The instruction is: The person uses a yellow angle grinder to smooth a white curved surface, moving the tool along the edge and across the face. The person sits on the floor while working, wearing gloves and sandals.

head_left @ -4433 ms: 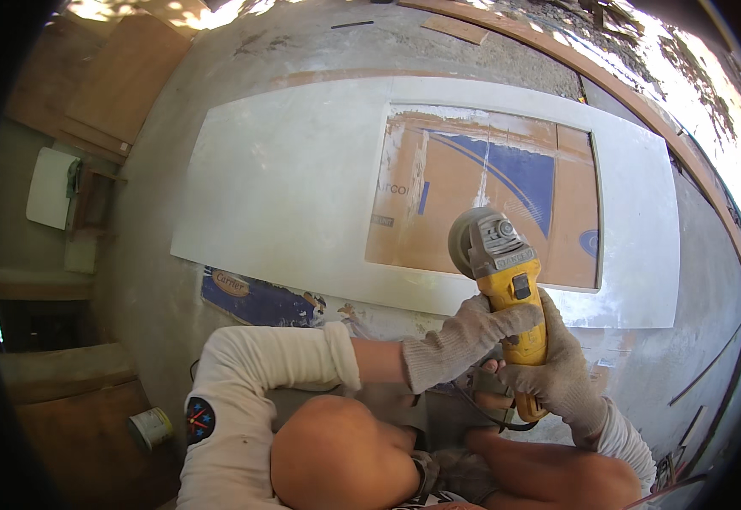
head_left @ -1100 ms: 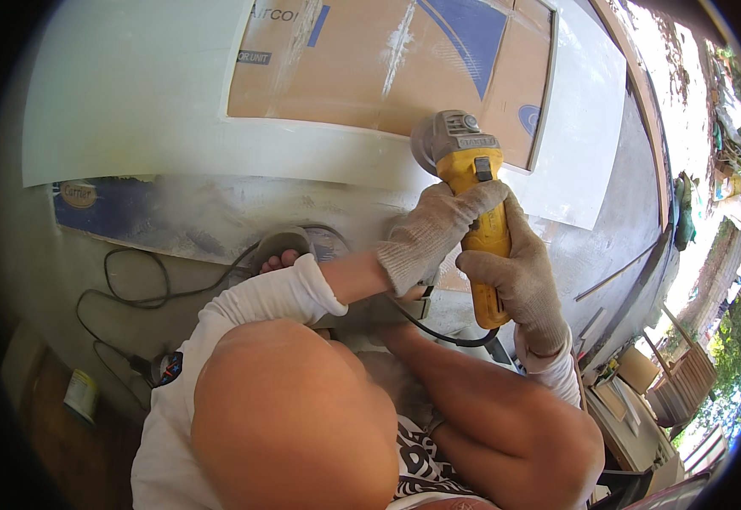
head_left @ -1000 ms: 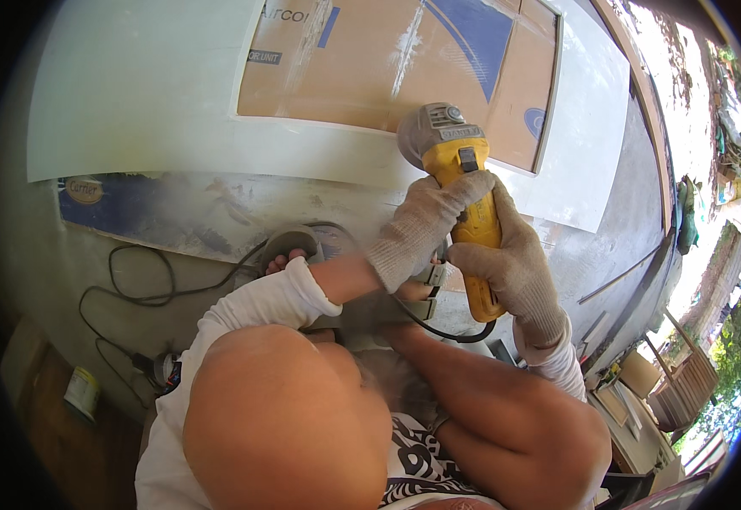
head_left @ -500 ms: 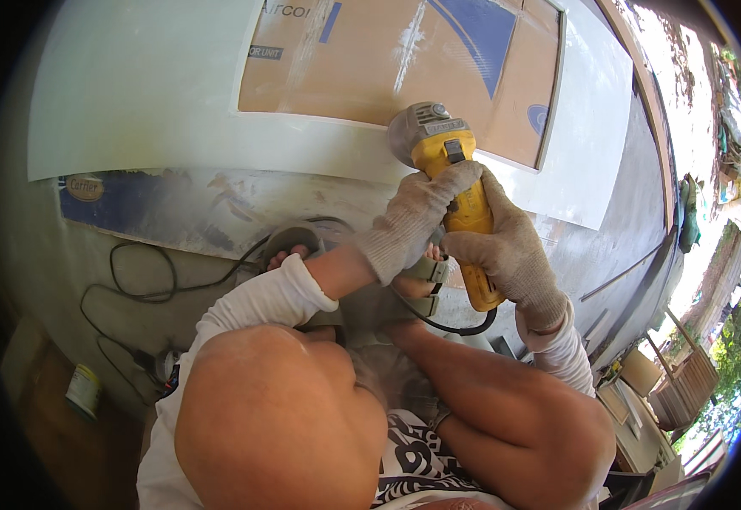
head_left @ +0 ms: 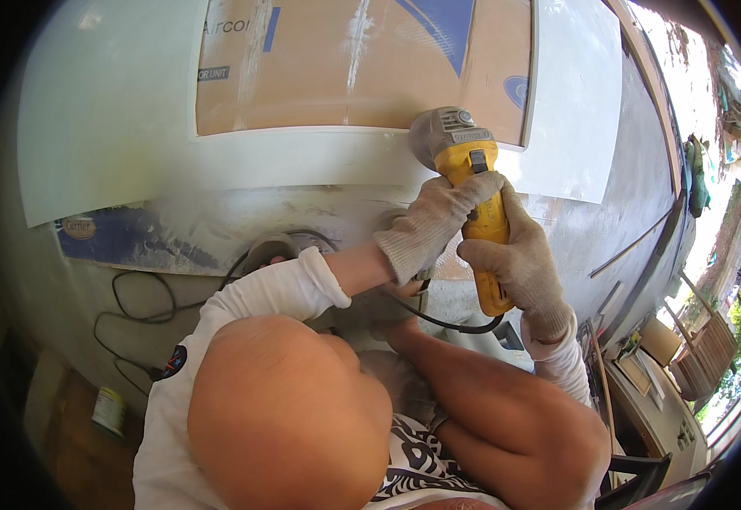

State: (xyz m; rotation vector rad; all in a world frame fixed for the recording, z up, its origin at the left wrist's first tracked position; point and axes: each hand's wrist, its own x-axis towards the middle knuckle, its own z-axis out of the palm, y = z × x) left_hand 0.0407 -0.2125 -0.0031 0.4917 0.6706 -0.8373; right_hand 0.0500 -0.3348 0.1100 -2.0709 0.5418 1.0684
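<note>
Both gloved hands are wrapping around a yellow grinder [head_left: 472, 183], its grey head resting at the lower edge of a white panel [head_left: 115, 119] lying flat over brown cardboard [head_left: 345, 68]. The left hand [head_left: 434, 225] is closing its grip near the front of the body; the right hand [head_left: 519, 268] is clasping the rear handle. The tool is probably heavy, stiff and prone to kicking, so two-handed holding along the body suits it. A black cord [head_left: 451, 323] is trailing below.

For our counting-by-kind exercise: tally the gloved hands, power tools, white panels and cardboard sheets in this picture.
Gloved hands: 2, the left hand and the right hand
Angle grinder: 1
White panel: 1
Cardboard sheet: 1
Total: 5
</note>
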